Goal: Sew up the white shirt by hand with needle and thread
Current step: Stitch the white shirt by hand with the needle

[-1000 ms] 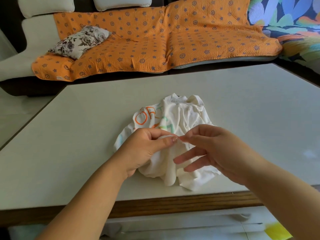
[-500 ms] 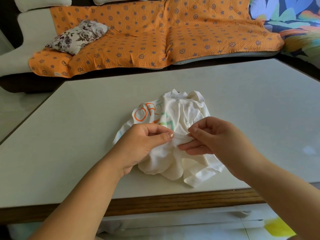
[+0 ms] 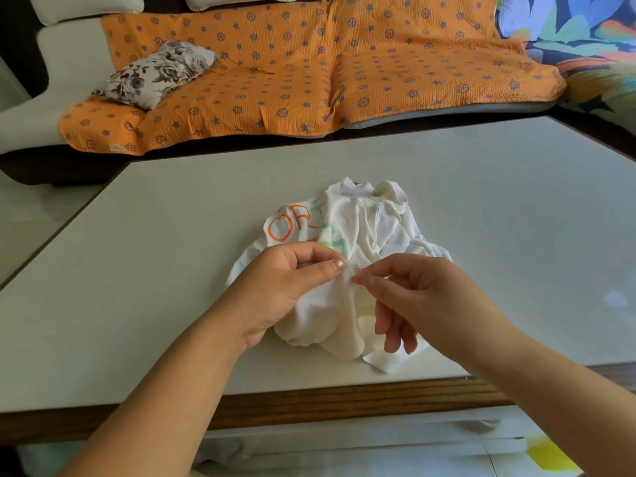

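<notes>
Two hands in my feed, both working near the ctr of the table (image 3: 165, 242). My target, the white shirt (image 3: 368, 225), lies crumpled in a heap on the pale tabletop, nearer the front edge than the back. It has orange and green printed letters showing on its left side, and the collar is bunched at the far end.

The left hand (image 3: 280, 287) sits on the shirt's near-left part. Its thumb and index finger are pressed together, pinching a small raised fold of fabric, w/ the other fingers curled in under the palm.

The right hand (image 3: 421, 297) comes in from the right, thumb and index tips pinching the needle (image 3: 360, 268). The needle shows only as a thin short sliver just beside the left thumbnail, at the pinched fold. The other right fingers hang down, loosely bent and slightly apart, over the shirt's near hem. The tips of the two hands nearly touch. Can't tell at this res whether the needle tip is in the cloth or just against it.

The table's front has a wooden edge (image 3: 344, 402). Bkgd: a sofa w/ an orange patterned cover (image 3: 309, 74), a floral cushion (image 3: 156, 72) lying on its left part, and a bright leaf-print cloth (image 3: 585, 36) at far right.
</notes>
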Available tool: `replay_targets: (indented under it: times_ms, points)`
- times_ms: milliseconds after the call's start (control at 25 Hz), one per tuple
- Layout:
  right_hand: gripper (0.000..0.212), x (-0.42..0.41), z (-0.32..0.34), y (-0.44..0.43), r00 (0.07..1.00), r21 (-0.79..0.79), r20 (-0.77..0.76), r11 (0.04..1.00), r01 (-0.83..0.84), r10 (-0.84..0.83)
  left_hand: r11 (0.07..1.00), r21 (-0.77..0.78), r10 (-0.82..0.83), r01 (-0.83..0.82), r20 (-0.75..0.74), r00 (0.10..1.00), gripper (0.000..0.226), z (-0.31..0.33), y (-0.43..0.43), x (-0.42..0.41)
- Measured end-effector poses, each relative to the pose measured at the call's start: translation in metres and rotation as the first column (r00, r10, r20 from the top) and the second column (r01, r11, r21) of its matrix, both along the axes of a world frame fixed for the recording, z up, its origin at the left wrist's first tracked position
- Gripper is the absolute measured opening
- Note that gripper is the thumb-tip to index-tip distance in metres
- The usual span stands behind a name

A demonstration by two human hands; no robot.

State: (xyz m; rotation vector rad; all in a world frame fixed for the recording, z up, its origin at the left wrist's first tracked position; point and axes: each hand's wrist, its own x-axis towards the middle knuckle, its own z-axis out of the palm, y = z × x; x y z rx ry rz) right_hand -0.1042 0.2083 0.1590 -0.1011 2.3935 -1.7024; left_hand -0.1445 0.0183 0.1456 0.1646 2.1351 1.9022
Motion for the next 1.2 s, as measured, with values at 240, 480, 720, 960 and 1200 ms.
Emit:
replay_targets:
  times_ms: [240, 480, 720, 960, 1200]
  points:
    - [0.015, -0.001, 0.0, -0.001, 1.0, -0.019, 0.0, 1.0, -0.008, 0.008, 1.0, -0.011, -0.015, 0.015, -0.016, 1.0, 0.023, 0.0, -0.001, 0.0]
    - [0.015, -0.002, -0.002, -0.001, 1.0, -0.012, -0.005, 1.0, -0.002, 0.002, 1.0, -0.019, -0.018, 0.018, -0.022, 1.0, 0.022, 0.0, -0.002, 0.0]
    - [0.015, -0.002, -0.002, -0.002, 1.0, -0.003, -0.002, 1.0, 0.004, -0.004, 0.999, -0.032, -0.017, 0.015, -0.044, 0.999, 0.017, 0.0, -0.001, 0.001]
    - [0.016, -0.003, -0.006, -0.005, 0.999, 0.022, -0.024, 0.999, 0.034, -0.033, 0.995, -0.092, -0.038, 0.03, -0.094, 0.995, 0.006, 0.0, 0.002, 0.002]
    - [0.016, -0.006, -0.01, -0.007, 0.996, -0.016, -0.042, 0.997, 0.079, -0.08, 0.994, -0.103, 0.012, -0.025, -0.127, 0.992, 0.006, -0.002, 0.008, 0.004]
